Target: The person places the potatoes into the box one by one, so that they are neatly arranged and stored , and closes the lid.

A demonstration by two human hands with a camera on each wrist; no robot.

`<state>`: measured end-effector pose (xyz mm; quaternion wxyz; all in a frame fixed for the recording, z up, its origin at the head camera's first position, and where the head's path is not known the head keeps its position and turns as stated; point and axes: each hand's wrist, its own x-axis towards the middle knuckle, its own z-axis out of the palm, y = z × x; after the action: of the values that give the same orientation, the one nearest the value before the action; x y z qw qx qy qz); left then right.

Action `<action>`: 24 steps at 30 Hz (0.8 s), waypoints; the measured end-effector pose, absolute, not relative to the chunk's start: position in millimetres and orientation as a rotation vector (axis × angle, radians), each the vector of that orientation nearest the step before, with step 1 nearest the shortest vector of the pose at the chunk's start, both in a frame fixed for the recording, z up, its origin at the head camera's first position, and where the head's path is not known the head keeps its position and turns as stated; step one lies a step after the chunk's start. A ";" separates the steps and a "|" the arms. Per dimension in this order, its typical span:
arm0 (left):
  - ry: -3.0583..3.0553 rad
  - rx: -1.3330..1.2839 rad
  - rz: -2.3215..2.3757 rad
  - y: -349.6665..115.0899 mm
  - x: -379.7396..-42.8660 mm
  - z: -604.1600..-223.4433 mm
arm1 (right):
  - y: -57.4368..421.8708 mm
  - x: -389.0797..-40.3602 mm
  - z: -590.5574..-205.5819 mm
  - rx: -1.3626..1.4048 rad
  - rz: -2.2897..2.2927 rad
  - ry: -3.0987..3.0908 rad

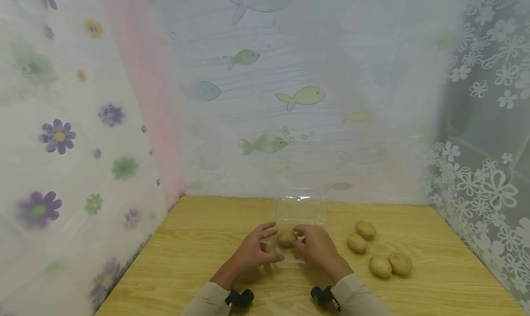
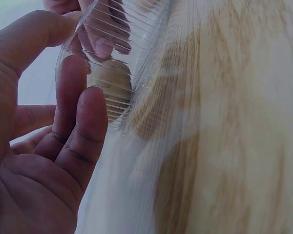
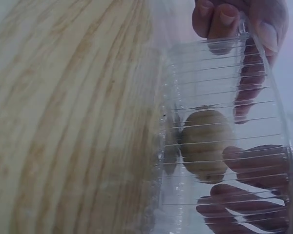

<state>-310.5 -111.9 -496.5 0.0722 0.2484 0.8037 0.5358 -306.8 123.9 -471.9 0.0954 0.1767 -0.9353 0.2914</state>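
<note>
A clear plastic clamshell box (image 1: pixel 295 261) stands on the table with its lid (image 1: pixel 299 209) raised at the back. One potato (image 1: pixel 285 238) lies inside it, seen through the ribbed wall in both wrist views. My left hand (image 1: pixel 257 248) holds the box at its left side; in the left wrist view, thumb and fingers (image 2: pixel 71 80) are at the rim. My right hand (image 1: pixel 318 246) reaches into the box from the right. In the right wrist view, one fingertip (image 3: pixel 230 155) touches the potato while the other fingers spread beside it.
To the right of the box lie two pairs of potatoes, one pair farther back (image 1: pixel 365 230) and one nearer (image 1: pixel 400 263). Patterned curtains (image 1: pixel 248 123) enclose the wooden table (image 1: pixel 198 228) at the back and sides. Black wrist mounts (image 1: pixel 241 298) sit at both cuffs.
</note>
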 end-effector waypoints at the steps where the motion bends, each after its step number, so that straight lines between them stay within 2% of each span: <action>1: 2.418 0.748 1.609 -111.7 -310.6 -497.0 | 124.1 -306.1 -470.5 0.522 0.868 -2.770; 24: 2.428 0.751 1.603 -110.9 -309.4 -496.3 | 156.8 -290.8 -446.3 0.459 0.735 -2.718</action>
<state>-309.4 -110.9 -496.3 0.0684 0.2494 0.8062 0.5321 -290.8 156.8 -446.3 0.1437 0.1590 -0.9429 0.2550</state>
